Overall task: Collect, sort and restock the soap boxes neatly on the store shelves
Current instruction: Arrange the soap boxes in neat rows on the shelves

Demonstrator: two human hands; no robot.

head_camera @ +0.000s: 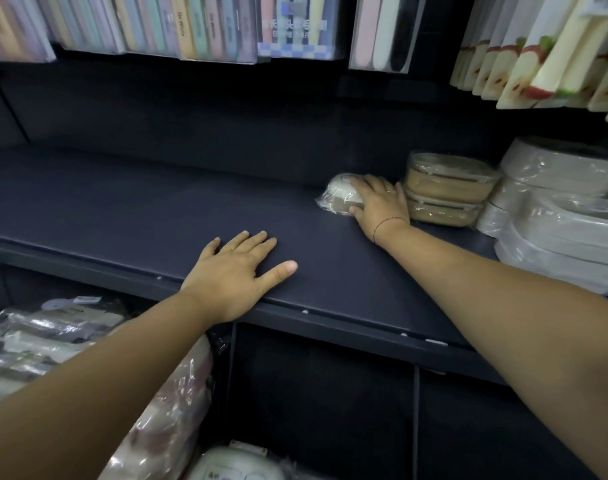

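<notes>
Dark-blue shelf board carrying both hands of a person. Left hand: palm down and flat on the board near its front edge, the four fingers straight and close together, the thumb spread out toward the right; a gold ring sits on one finger, and nothing is held. Right hand: reaches farther back along the board, its fingers curled over the top of a cream and tan soap box in clear film, with the thumb against the box's near side, so that the box is gripped while resting on the board; a thin thread bracelet circles the wrist. Just behind the right knuckles, touching or nearly touching the hand, stands a stack of two tan soap boxes, also film-wrapped. Beyond that stack, away from the fingertips, lie white oval packs piled in several layers. Above the fingers of both hands hang pastel card packs and, toward the right, apple-printed packs. Below the left wrist, on a lower level, lie wrapped goods whose kind cannot be told.
</notes>
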